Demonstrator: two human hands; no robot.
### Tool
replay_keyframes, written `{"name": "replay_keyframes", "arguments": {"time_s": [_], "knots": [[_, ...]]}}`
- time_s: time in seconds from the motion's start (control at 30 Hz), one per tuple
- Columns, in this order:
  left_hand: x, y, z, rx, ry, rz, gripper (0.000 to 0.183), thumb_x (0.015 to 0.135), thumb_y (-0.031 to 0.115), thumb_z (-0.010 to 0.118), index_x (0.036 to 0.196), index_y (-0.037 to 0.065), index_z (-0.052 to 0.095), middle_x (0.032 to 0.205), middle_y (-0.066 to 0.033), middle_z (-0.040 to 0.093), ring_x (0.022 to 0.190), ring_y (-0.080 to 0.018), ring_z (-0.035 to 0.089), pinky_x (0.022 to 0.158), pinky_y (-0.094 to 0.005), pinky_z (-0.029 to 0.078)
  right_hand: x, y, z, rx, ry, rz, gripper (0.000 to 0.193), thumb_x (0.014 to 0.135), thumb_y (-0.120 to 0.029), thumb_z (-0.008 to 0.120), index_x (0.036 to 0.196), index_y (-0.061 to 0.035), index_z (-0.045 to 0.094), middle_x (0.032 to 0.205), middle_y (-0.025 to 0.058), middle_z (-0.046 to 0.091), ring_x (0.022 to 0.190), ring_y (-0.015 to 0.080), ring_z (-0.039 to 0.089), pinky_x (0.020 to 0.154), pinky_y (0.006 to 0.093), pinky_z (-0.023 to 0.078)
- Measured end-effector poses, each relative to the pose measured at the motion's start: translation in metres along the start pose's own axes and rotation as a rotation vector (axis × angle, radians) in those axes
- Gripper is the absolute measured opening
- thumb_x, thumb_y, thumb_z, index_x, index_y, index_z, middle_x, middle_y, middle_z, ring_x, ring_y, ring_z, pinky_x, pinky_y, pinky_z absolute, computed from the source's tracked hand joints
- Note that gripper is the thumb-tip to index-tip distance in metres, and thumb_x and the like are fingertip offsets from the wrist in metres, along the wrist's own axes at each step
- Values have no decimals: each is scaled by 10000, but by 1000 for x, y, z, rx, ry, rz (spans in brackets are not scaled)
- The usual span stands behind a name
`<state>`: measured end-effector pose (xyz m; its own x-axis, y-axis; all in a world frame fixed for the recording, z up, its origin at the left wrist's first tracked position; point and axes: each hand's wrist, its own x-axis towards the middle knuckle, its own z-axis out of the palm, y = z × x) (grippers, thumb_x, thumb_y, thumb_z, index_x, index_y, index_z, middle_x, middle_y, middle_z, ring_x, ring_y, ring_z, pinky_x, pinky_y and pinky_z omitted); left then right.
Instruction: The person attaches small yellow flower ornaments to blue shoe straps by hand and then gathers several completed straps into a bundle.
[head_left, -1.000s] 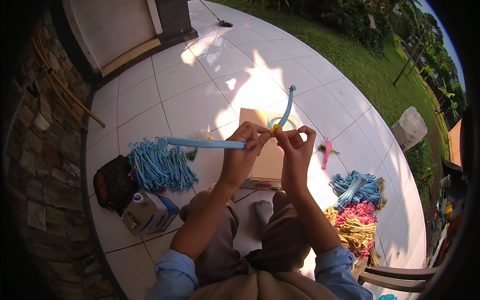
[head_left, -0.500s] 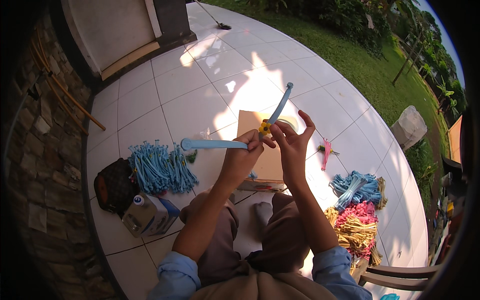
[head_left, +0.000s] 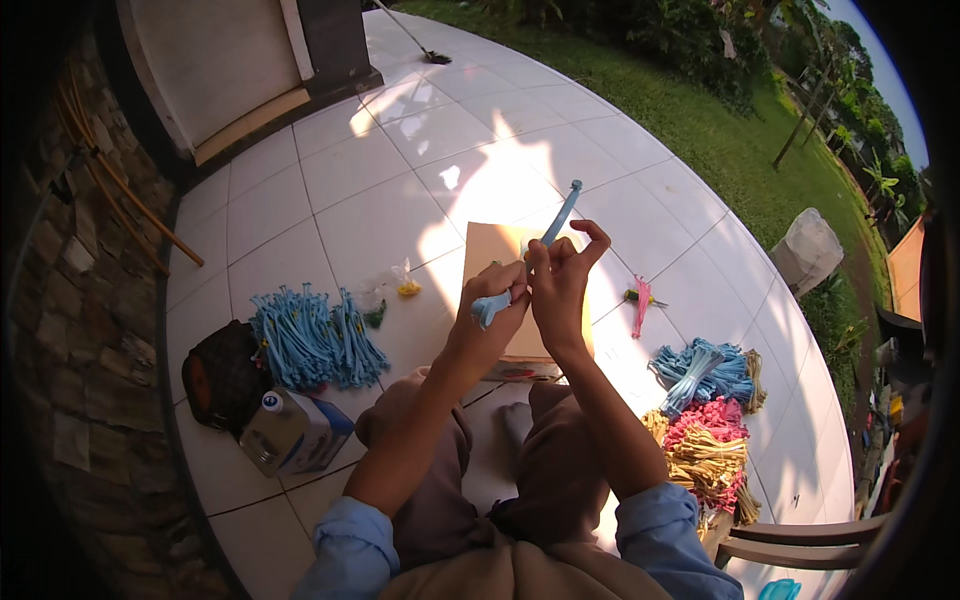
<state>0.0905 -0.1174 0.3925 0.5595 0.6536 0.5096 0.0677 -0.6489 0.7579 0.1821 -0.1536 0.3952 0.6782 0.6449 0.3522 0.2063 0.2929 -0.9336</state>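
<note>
A light blue strap [head_left: 562,214] with a small knob at its tip is held in front of me, above a cardboard box [head_left: 484,245]. My left hand [head_left: 490,310] is closed round its lower part, and a folded blue end sticks out toward me. With thumb and forefinger my right hand [head_left: 557,300] pinches the strap close to the left fingers; its other fingers are raised. The two hands touch or nearly touch. The yellow flower piece on the strap is hidden by my fingers now.
Bundles of blue straps [head_left: 300,335] lie left, beside a dark bag [head_left: 222,375] and a metal can [head_left: 290,435]. Small plastic bags [head_left: 405,282] sit near the box. Blue bundles [head_left: 705,375] and pink and gold bundles [head_left: 708,460] lie right, beyond a green-handled tool [head_left: 640,297].
The strap's left part, stretched out sideways before, is now folded in at my left hand. My hands have turned and drawn together, covering the yellow flower.
</note>
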Motion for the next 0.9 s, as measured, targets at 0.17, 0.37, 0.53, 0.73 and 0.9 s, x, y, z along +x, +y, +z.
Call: {"name": "replay_keyframes", "arguments": {"time_s": [0.17,0.37,0.53,0.73,0.9], "knots": [[5,-22,-7,-490,-125,-301,176,882,125,488,783,83,349,611,-11,451,525,-97,462,480,-246,368,2,-1,3,142,-59,140,417,875,-143,476,1161,-6,205,703,62,505,807,185,556,883,326,382],[24,-24,-42,-762,-50,-653,161,889,121,480,888,102,320,677,-18,444,547,-59,412,465,-192,334,-14,5,-4,425,-469,377,593,939,-380,363,1307,-71,16,1274,160,376,1100,271,497,981,372,345],[59,-44,-55,-1272,5,-618,103,905,84,420,984,18,419,1014,-175,576,567,-57,385,507,-182,369,-32,11,2,117,-638,155,688,901,-194,496,1341,-163,-32,1125,152,500,1060,237,530,944,392,401],[57,-44,-42,-851,-70,-744,441,942,341,357,1015,-57,532,979,-192,615,727,-194,592,665,-259,492,-38,-9,10,290,-413,113,551,814,33,541,1258,-43,223,1037,131,521,858,181,590,776,316,506],[34,-66,-52,655,-296,-270,609,914,471,348,1105,-93,475,685,-205,609,600,-307,617,567,-367,511,-22,-26,-6,477,-303,260,595,823,7,529,1265,-69,138,955,182,561,781,201,565,752,322,490]]}}
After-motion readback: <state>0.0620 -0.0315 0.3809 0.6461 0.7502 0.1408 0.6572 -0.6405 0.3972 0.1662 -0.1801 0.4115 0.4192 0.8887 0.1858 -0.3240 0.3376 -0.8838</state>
